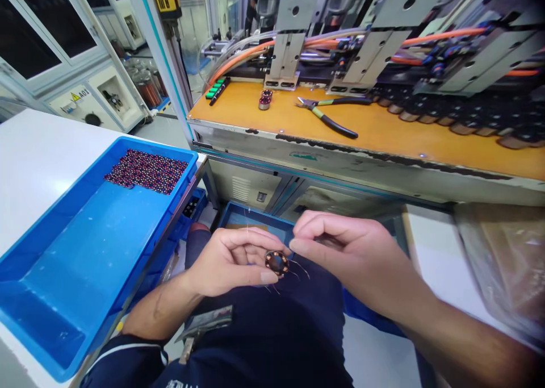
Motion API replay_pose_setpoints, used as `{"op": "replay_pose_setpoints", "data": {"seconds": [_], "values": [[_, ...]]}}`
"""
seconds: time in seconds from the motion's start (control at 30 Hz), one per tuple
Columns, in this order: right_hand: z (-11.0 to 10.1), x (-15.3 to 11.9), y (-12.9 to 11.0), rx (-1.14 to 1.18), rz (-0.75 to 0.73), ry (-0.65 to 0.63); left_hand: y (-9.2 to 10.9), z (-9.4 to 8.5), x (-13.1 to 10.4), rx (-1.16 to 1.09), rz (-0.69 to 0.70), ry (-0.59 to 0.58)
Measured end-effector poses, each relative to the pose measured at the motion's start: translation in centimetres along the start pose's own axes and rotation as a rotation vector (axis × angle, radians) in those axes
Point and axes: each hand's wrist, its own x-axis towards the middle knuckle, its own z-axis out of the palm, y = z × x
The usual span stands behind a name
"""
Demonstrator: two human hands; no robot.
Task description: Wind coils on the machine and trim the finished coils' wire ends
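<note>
Coil ring [277,262] sits pinched in left fingers [254,275]; right fingers [326,224] nearly meet, any hold indiscernible.

Your round coil [272,257]: dark, ringed with copper spots;
your tray [93,246] is bright blue; the parts inside [147,172], speckled dark red and black; your worktop [242,111], orange.

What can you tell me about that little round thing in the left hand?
The round part has copper-coloured windings spaced around a dark middle; they look like metal. Thin loose wires stick out to its right and below. Its face is turned toward the camera, above the lap. The left hand pinches its edge; the right hand is close, but whether it touches a wire is unclear.
</note>
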Motion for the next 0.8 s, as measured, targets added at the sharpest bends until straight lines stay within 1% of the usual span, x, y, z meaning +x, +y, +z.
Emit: {"op": "replay_pose_setpoints", "data": {"seconds": [0.1,0.2,0.3,0.37,0.47,0.6,0.8], "values": [[-0.1,-0.4,-0.2,0.045,0.068,-0.054,-0.1,0.0,-0.1,-0.02,0.06,0.012],[-0.2,-0.6,-0.5,0.087,0.177,-0.117,-0.2,0.0,-0.1,-0.008,0.119,-0.008],[-0.2,-0.5,-0.9,0.131,0.286,-0.207,-0.2,-0.1,-0.2,0.028,0.134,-0.037],[-0.2,-0.4,-1.2,0.145,0.318,-0.253,-0.2,-0.2,-0.2,0.036,0.14,-0.045],[-0.2,-0.1,-1.5,0.115,0.305,-0.29,-0.1,-0.2,-0.3,0.052,0.128,-0.04],[-0.3,0.1,-1.6,0.087,0.27,-0.303,-0.1,-0.3,-0.4,0.076,0.101,-0.026],[-0.4,0.2,-1.7,0.069,0.239,-0.336,-0.1,-0.4,-0.4,0.061,0.092,-0.038]]}}
